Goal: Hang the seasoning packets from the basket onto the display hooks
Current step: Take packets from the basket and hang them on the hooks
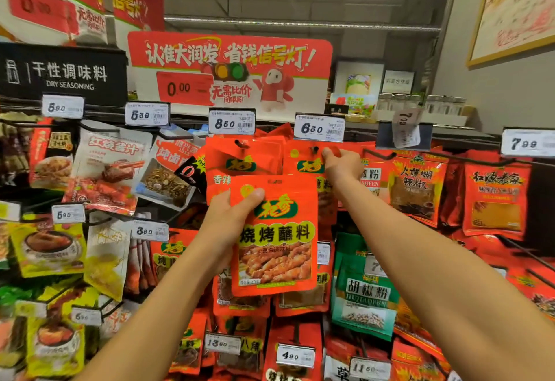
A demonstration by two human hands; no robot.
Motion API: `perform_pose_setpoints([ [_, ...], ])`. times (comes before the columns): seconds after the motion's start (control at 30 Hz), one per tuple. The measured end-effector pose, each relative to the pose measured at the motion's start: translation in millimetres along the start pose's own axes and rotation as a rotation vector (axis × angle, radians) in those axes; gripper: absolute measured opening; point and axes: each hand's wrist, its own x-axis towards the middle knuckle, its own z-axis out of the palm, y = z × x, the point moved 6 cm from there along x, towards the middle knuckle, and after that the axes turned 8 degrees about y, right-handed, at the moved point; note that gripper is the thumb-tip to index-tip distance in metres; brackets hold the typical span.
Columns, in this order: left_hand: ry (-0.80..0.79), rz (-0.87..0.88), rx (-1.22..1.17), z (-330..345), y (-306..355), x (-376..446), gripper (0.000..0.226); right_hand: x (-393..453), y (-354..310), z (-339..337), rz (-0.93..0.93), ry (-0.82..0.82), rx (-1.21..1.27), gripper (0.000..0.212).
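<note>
- Packet (274, 236) — red, with a yellow-green band of characters and a photo of grilled skewers — sits upright in front of the display, held up in the left hand (231, 215).
- Left-hand grip: the thumb (250, 196) presses on the packet's upper left front, near a round yellow mark; the other fingers are curled behind it and hidden.
- Right hand (342, 166) reaches higher, to the top of a hung packet (306, 164) of the same red kind, just under the 6.30 tag (319, 127).
- Its fingers (329, 154) are closed in a pinch on that packet's upper edge, right beside its hang hole, where a dark hook (314, 149) shows.
- Held packet overlaps the hung packets behind it; its own hang hole is free of any hook.
- To the left hangs another red stack (240, 161) under the 8.50 tag (232, 122).
- Green pepper packets (365, 287) hang lower right, just beside the held packet's right edge.
- Red chilli packets (414, 188) hang further right — past the right forearm.
- Above the hooks stands a red-and-white sign (231, 71) with a traffic light and a 0.00 price; a black "DRY SEASONING" board (63, 75) is at upper left.
- Basket is not in view.
</note>
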Motion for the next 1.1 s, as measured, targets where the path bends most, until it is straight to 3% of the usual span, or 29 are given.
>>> perform_pose_setpoints([
  [0.13, -0.058, 0.036, 0.038, 26.8, -2.1, 9.4, 0.003, 12.6, 4.9, -3.1, 0.042, -0.077, -0.103, 0.060],
  [0.23, -0.030, 0.053, 0.025, 42.9, 0.3, 20.5, 0.008, -0.8, 5.6, -26.6, -0.026, -0.056, -0.072, 0.054],
  [0.33, -0.008, 0.037, 0.015, 59.4, 6.8, 33.8, 0.017, -30.9, 9.1, -41.0, 0.050, -0.284, 0.446, 0.030],
  [0.43, -0.004, 0.060, 0.039, 78.0, 16.1, 44.9, 0.019, -56.5, -0.9, -44.1, 0.101, -0.583, 0.762, 0.039],
  [0.57, 0.055, 0.107, 0.103, 90.2, 25.4, 59.2, 0.016, -49.3, -6.6, -43.6, 0.028, -0.433, 0.659, 0.020],
  [0.87, 0.148, 0.034, 0.187, 84.3, 17.6, 68.0, 0.032, -33.6, 4.0, -28.9, -0.012, -0.295, 0.390, 0.014],
  [0.97, 0.167, 0.096, 0.281, 77.2, 21.3, 67.1, 0.022, -18.5, 7.8, -23.4, -0.054, -0.175, 0.215, 0.032],
  [1.03, 0.153, 0.115, 0.365, 71.7, 20.0, 67.3, 0.036, -6.8, 11.5, -12.6, -0.006, -0.110, 0.172, 0.050],
  [1.1, 0.118, 0.112, 0.429, 67.4, 18.0, 65.6, 0.043, 3.3, 12.2, -2.2, 0.022, -0.052, 0.163, 0.054],
])
